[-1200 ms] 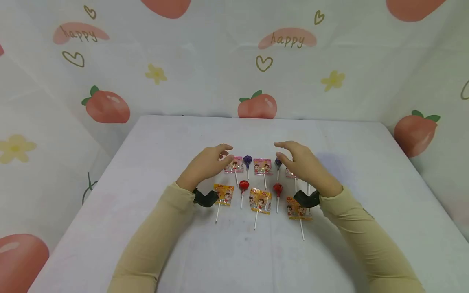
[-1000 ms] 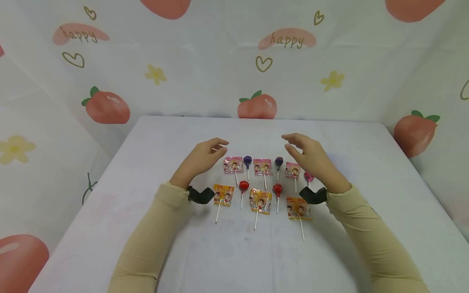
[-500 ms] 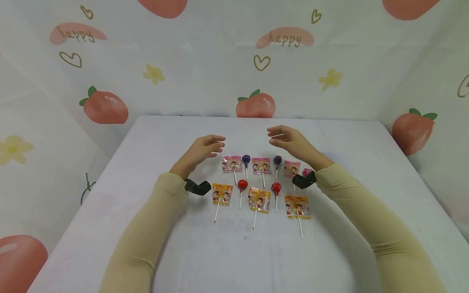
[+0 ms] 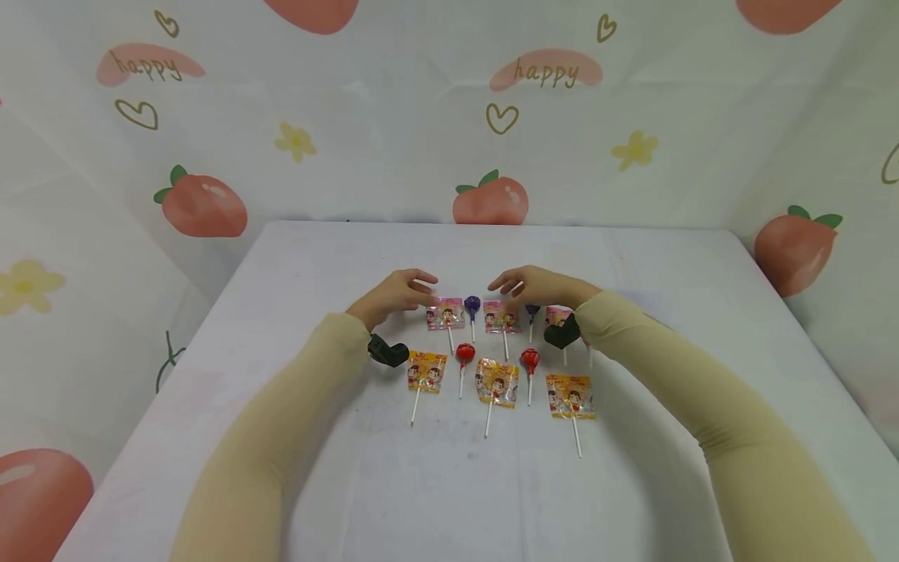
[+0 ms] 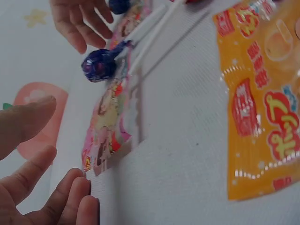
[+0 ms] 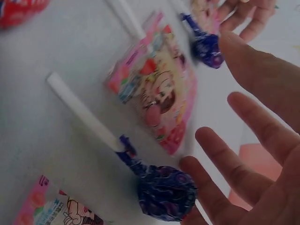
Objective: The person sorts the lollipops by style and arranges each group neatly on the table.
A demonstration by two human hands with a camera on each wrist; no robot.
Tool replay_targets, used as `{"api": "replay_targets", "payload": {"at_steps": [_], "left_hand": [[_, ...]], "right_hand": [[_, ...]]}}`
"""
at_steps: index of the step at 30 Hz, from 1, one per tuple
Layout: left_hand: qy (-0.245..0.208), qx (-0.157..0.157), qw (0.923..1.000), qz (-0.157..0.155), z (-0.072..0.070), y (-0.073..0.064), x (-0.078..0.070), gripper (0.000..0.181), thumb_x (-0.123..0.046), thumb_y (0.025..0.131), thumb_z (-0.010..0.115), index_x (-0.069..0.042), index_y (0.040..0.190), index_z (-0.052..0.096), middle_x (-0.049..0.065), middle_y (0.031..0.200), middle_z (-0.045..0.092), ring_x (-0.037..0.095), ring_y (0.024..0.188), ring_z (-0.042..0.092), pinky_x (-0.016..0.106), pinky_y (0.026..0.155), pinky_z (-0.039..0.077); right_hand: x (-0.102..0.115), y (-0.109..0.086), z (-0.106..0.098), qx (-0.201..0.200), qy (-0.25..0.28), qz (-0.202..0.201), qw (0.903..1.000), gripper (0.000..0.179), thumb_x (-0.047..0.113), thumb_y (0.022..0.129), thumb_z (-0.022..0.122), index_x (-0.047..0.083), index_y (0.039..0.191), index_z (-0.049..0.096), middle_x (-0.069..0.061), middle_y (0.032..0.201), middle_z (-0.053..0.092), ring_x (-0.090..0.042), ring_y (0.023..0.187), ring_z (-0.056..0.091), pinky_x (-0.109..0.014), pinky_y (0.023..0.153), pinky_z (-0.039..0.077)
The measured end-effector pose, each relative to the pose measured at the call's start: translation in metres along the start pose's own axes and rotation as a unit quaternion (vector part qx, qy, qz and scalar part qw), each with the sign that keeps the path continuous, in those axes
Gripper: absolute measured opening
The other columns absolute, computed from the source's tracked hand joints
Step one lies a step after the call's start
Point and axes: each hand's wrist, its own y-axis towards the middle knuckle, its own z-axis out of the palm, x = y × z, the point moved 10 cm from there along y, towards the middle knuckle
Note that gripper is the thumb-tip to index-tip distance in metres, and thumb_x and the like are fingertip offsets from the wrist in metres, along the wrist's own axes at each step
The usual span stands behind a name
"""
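My left hand (image 4: 395,295) hovers at the left end of the back row of lollipops, holding nothing. Its fingers are loosely bent beside a pink-wrapped lollipop (image 4: 445,314); the left wrist view shows the same pink packet (image 5: 105,122) and a purple ball lollipop (image 5: 99,65) past the fingertips. Over the middle of that row is my right hand (image 4: 537,286), fingers spread and grasping nothing. Near its fingers lie a second pink packet (image 6: 159,89) and another purple lollipop (image 6: 166,192). The right wrist partly covers a third pink packet (image 4: 558,316); at the row's right end only a stick shows.
A front row alternates orange-wrapped lollipops (image 4: 496,382) with red ball ones (image 4: 465,353), sticks toward me. All lie on a white-covered table (image 4: 421,499). Behind it hangs a white curtain (image 4: 393,86) printed with peaches. Each wrist wears a black band (image 4: 388,351).
My right hand first draws back and up, then swings left and lowers over the middle of the back row. My left hand moves away, then comes slightly back toward the left pink packet. The lollipops stay put.
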Motion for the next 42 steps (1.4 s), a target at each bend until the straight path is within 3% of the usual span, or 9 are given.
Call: {"api": "replay_targets", "payload": {"at_steps": [9,20,35,42], "left_hand": [[0.058,0.002,0.9983,0.000,0.008,0.002,-0.003,0.050,-0.016,0.083,0.076,-0.017,0.129,0.058,0.015,0.135,0.050,0.030,0.123,0.044,0.047,0.106,0.037],[0.091,-0.002,0.9958,-0.007,0.014,0.005,0.001,0.049,-0.020,0.081,0.078,-0.022,0.127,0.060,0.014,0.142,0.045,0.033,0.130,0.041,0.052,0.110,0.030],[0.142,-0.023,0.9890,-0.033,0.019,0.009,-0.001,0.052,-0.023,0.075,0.084,-0.024,0.123,0.063,0.014,0.133,0.048,0.031,0.117,0.045,0.048,0.103,0.039],[0.154,-0.026,0.9875,-0.021,0.018,0.009,-0.005,0.051,-0.020,0.076,0.083,-0.021,0.123,0.063,0.015,0.132,0.050,0.031,0.115,0.048,0.047,0.102,0.041]], "right_hand": [[-0.003,0.010,0.011,0.025,-0.059,0.032,0.9974,0.056,0.012,0.082,0.078,0.019,0.134,0.058,-0.019,0.142,0.043,-0.038,0.131,0.040,-0.054,0.106,0.038],[-0.005,0.013,0.011,-0.019,-0.116,0.044,0.9921,0.053,0.013,0.077,0.082,0.025,0.124,0.064,-0.016,0.135,0.046,-0.035,0.123,0.047,-0.051,0.098,0.044],[-0.003,0.011,0.012,-0.027,-0.131,0.060,0.9892,0.051,0.012,0.076,0.083,0.024,0.122,0.064,-0.015,0.135,0.047,-0.032,0.116,0.048,-0.047,0.094,0.046],[-0.002,0.012,0.012,-0.027,-0.137,0.064,0.9881,0.050,0.011,0.075,0.083,0.024,0.120,0.065,-0.015,0.134,0.048,-0.031,0.114,0.048,-0.047,0.094,0.046]]}}
